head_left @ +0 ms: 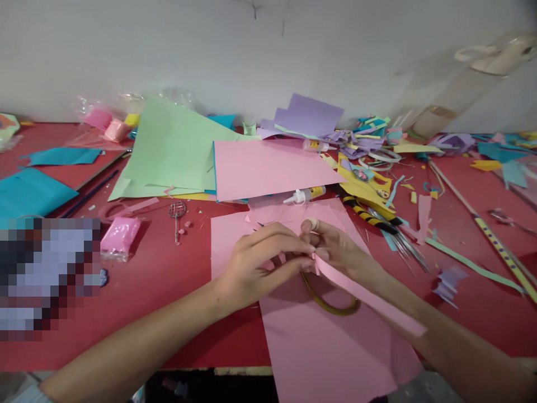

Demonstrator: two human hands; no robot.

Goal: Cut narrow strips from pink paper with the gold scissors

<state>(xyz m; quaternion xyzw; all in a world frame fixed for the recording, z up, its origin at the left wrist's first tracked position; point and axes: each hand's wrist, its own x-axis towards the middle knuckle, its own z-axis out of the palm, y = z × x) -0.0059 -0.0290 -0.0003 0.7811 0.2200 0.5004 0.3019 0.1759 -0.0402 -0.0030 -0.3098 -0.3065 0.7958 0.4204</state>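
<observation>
My left hand (262, 254) is closed, its thumb and fingertips pinching a pink paper strip (364, 291) at its upper end. The strip's loose tail slants down to the right across my right forearm. My right hand (338, 246) is closed against the left fingertips at a gold-coloured bangle (333, 307), whose bare lower curve hangs below the hands. Its upper part is hidden by my fingers. A pale wrap (312, 224) covers one right fingertip. Beneath both hands lies a large pink paper sheet (335, 358), reaching over the table's front edge.
Pink and green paper sheets (168, 145) lie behind the hands. Two glue bottles (308, 195) rest near them. Yellow-black handled tools (369, 215) and paper scraps (447, 285) are at right. A pink clay packet (121, 235) and small wire whisk (177, 215) lie left.
</observation>
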